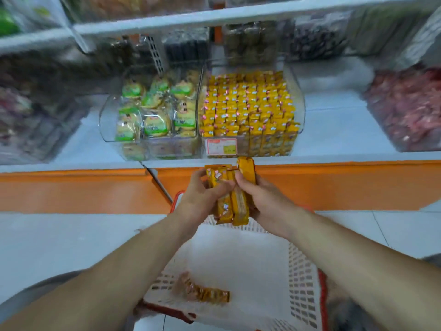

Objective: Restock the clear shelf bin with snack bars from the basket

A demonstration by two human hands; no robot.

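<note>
Both hands hold one bunch of yellow snack bars (230,199) above the far end of the white basket (300,278). My left hand (202,199) grips the bunch from the left, and my right hand (265,199) grips it from the right. The bars stand roughly upright, just below the shelf's orange front edge. The clear shelf bin (299,101) sits straight ahead on the white shelf, packed with rows of the same yellow bars, a price label on its front. A few more snack bars (202,291) lie on the basket floor near me.
A second clear bin (107,120) of green-labelled round cakes stands left of the yellow one. Blurred bins of dark and red goods flank both sides, with another shelf above. An orange shelf front (71,189) runs across, above a pale tiled floor.
</note>
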